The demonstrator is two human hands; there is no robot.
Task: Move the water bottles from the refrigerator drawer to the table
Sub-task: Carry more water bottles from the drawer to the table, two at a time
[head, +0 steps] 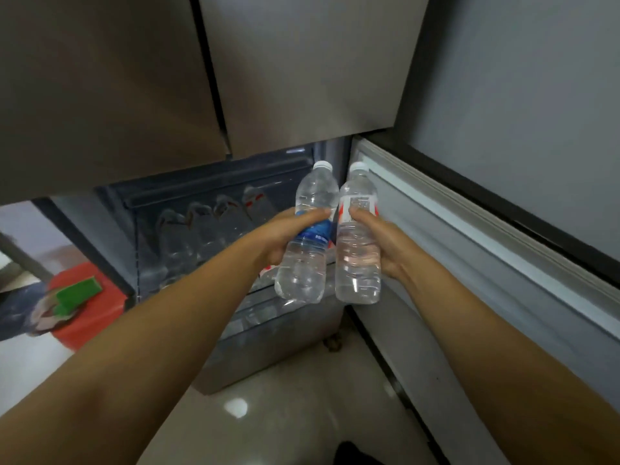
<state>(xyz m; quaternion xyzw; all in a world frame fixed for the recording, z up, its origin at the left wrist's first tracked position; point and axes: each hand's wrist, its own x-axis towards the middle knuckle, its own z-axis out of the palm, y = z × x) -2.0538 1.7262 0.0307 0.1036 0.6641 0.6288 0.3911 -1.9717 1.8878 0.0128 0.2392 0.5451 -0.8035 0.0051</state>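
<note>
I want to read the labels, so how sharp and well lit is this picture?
Head view: dim and soft overall; blue-label bottle and red-label bottle print too blurred to read; bottles in the drawer hazy; glare spot on the floor; wide-angle bending at the edges.

Both arms outstretched, left hand [285, 234] and right hand [379, 243] each gripping.
</note>
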